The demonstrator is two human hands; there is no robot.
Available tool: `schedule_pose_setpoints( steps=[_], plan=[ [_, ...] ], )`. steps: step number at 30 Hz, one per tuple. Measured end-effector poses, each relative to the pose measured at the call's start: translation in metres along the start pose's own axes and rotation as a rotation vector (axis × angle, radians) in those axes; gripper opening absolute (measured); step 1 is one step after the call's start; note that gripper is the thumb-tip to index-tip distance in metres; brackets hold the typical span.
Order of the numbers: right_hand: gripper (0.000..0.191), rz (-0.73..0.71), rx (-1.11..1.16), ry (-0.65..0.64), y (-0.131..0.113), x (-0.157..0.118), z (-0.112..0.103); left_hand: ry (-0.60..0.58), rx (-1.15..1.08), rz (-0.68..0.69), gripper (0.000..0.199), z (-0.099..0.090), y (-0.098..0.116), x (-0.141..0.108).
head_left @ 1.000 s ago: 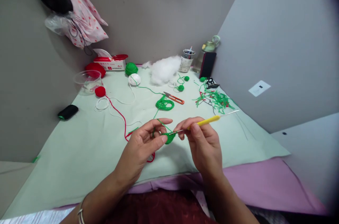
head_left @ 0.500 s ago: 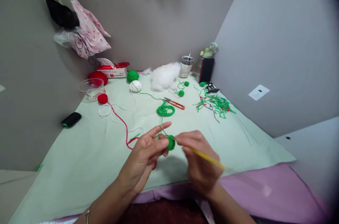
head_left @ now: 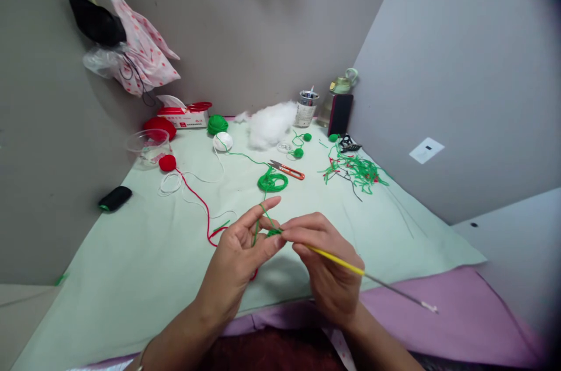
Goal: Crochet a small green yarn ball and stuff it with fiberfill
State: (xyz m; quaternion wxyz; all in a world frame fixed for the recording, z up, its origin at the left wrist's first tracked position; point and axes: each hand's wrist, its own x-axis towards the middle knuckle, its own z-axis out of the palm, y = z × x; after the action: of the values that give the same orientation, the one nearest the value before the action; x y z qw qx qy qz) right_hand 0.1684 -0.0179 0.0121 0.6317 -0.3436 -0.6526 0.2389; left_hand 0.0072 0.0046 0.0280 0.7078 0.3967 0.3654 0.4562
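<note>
Our left hand [head_left: 232, 251] pinches a green crochet piece [head_left: 274, 232] beside our right hand [head_left: 331, 289], which grips a yellow-handled crochet hook [head_left: 336, 259]; slack green yarn [head_left: 268, 217] could let a loop slip off.

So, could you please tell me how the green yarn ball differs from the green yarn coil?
The green yarn ball is wound compact and round, while the green yarn coil lies flat in loose loops. The ball sits beside the tissue box; the coil lies by the orange thread snips, nearer the left hand. Both are green.
</note>
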Motion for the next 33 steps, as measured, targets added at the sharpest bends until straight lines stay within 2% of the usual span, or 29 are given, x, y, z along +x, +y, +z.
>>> schedule_pose_setpoints(
  steps=[3,6,10,12,14,17,21,27,30,33],
  plan=[
    [0.020,0.140,0.188,0.045,0.003,0.001,-0.002,-0.057,-0.105,-0.085,0.064,0.000,0.004,0.001],
    [0.017,0.290,0.384,0.096,0.006,0.007,-0.005,-0.141,-0.214,-0.169,0.058,-0.001,0.008,0.002],
    [0.022,0.429,0.515,0.147,0.006,0.014,-0.007,-0.196,-0.274,-0.172,0.051,0.001,0.008,0.001],
    [0.023,0.427,0.509,0.122,0.005,0.013,-0.005,-0.155,-0.207,-0.104,0.048,0.003,0.004,0.001],
    [0.020,0.349,0.405,0.095,0.006,0.009,-0.002,-0.085,-0.095,-0.015,0.049,0.004,-0.002,0.001],
    [0.016,0.252,0.260,0.096,0.009,0.001,0.001,-0.087,0.017,0.029,0.050,0.003,-0.009,0.000],
    [0.016,0.299,0.328,0.139,0.011,0.001,0.001,-0.136,0.002,0.018,0.040,-0.002,-0.007,-0.001],
    [0.019,0.401,0.494,0.156,0.009,0.009,0.001,-0.072,0.013,0.006,0.046,-0.007,-0.001,0.000],
    [0.021,0.419,0.475,0.142,0.009,0.009,0.000,-0.062,0.087,0.039,0.043,-0.009,-0.001,0.000],
    [0.022,0.378,0.385,0.108,0.008,0.006,-0.002,-0.047,0.122,0.067,0.041,-0.010,-0.001,-0.001]
  ],
)
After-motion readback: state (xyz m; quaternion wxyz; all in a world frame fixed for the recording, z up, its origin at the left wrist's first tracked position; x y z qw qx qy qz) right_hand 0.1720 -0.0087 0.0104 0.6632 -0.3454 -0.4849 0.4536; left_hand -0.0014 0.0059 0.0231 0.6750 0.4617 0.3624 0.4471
